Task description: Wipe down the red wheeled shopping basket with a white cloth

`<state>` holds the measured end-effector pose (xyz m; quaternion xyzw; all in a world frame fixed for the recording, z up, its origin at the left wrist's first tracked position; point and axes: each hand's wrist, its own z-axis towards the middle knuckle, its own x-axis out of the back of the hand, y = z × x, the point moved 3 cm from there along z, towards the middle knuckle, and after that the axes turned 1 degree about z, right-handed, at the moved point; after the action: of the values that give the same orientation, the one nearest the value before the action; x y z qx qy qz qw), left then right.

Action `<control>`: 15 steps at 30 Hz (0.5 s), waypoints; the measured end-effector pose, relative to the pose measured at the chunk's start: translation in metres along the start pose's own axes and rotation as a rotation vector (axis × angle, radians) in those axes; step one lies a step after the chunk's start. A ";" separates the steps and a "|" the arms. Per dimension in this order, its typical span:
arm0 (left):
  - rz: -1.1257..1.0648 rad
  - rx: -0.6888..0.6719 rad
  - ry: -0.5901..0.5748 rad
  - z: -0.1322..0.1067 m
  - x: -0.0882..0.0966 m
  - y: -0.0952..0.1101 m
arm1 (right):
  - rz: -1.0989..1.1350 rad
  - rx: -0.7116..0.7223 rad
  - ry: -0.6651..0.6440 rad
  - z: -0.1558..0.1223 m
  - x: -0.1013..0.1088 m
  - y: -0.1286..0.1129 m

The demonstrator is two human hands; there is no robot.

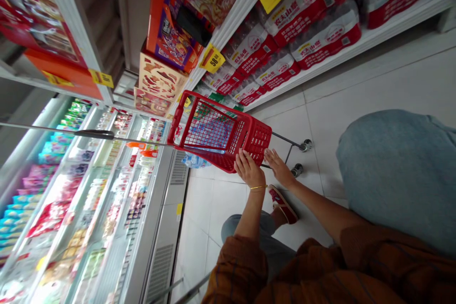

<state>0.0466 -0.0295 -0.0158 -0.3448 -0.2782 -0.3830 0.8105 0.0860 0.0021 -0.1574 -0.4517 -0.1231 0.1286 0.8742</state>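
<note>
Fridge: its lit shelves are blurring along the left, their packets hard to make out; its pale base point(167, 223) is edging the tiled floor.
Rod: a thin rod with a dark grip point(94, 134) is crossing in front of the fridge toward the basket's left rim; I cannot tell where it is joining.
Floor left: tiles point(199, 204) are stretching between the fridge base and the jeans at the bottom.
Boxes: an orange and purple box point(173, 38) is standing on the shelf, partly covered by a black object I cannot identify.
Red basket: the wheeled basket point(260, 137) is standing just beyond the hands, between fridge and water packs; blue shapes are showing through its mesh, their place unclear.
Left hand: the left hand point(249, 168) is lying open over the basket's near edge, fingers extended.
Right hand: the right hand point(280, 168) is reaching the basket's lower end, fingers outstretched and open; I cannot tell whether it is touching.
Water packs: red-labelled packs point(249, 47) are lining the low shelf point(331, 61), running off at the top right.
Floor right: tiles point(384, 76) are spreading between that shelf and the jeans-clad knee point(388, 166), which the right edge is cutting off.
</note>
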 end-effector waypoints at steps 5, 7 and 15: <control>0.033 -0.024 0.051 0.002 0.004 0.002 | 0.069 -0.015 0.103 0.039 0.014 -0.028; 0.046 -0.029 0.041 0.005 0.007 0.004 | 0.092 0.026 0.120 0.060 0.022 -0.042; 0.116 0.010 -0.107 0.023 0.019 0.012 | 0.083 0.146 0.028 0.094 0.038 -0.062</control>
<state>0.0628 -0.0139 0.0072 -0.3763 -0.3027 -0.3151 0.8170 0.0978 0.0519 -0.0496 -0.3933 -0.0821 0.1670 0.9004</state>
